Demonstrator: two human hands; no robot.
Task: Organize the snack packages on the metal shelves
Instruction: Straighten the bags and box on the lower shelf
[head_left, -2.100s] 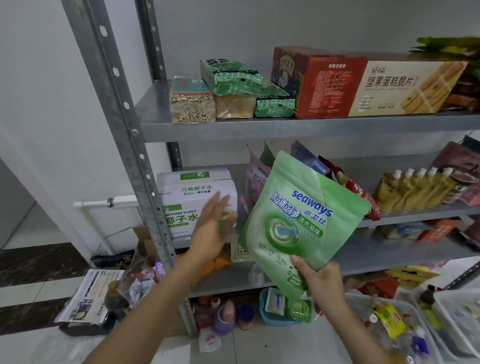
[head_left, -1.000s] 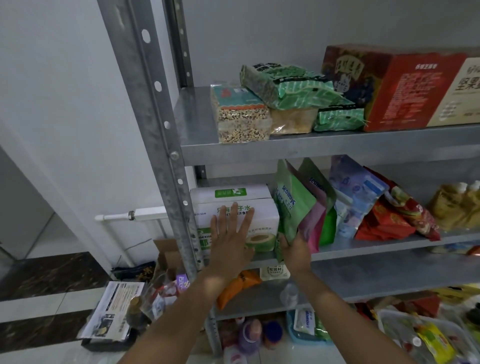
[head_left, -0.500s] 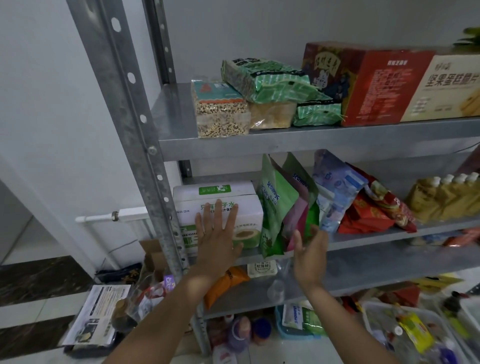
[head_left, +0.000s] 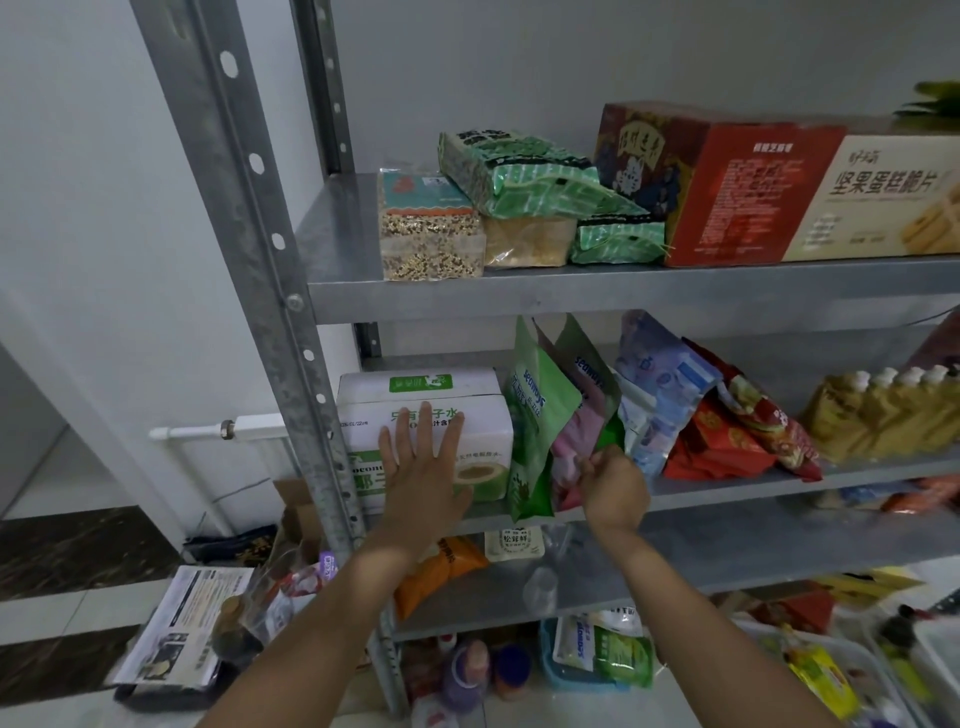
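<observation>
On the middle metal shelf (head_left: 779, 486), a green Seaways pouch (head_left: 535, 426) stands upright between a white coconut-water box (head_left: 421, 402) and a pink pouch (head_left: 576, 447). My left hand (head_left: 423, 470) lies flat with spread fingers against the front of the box. My right hand (head_left: 613, 486) has curled fingers at the lower edge of the pink pouch and a second green pouch (head_left: 589, 369) and seems to pinch the pink one. Blue (head_left: 662, 395) and red snack bags (head_left: 727, 436) lean to the right of them.
The top shelf (head_left: 571, 293) carries grain packs (head_left: 428, 228), green bags (head_left: 524, 174) and a long red-and-cream box (head_left: 779, 192). A row of yellow bottles (head_left: 883, 415) stands at the right. An upright steel post (head_left: 260, 260) rises left of the box. Baskets and bottles crowd the floor.
The green Seaways pouch went from my right hand onto the middle shelf beside the box. My right hand let go, drew back open, and now curls at the pink pouch. My left hand stays on the box.
</observation>
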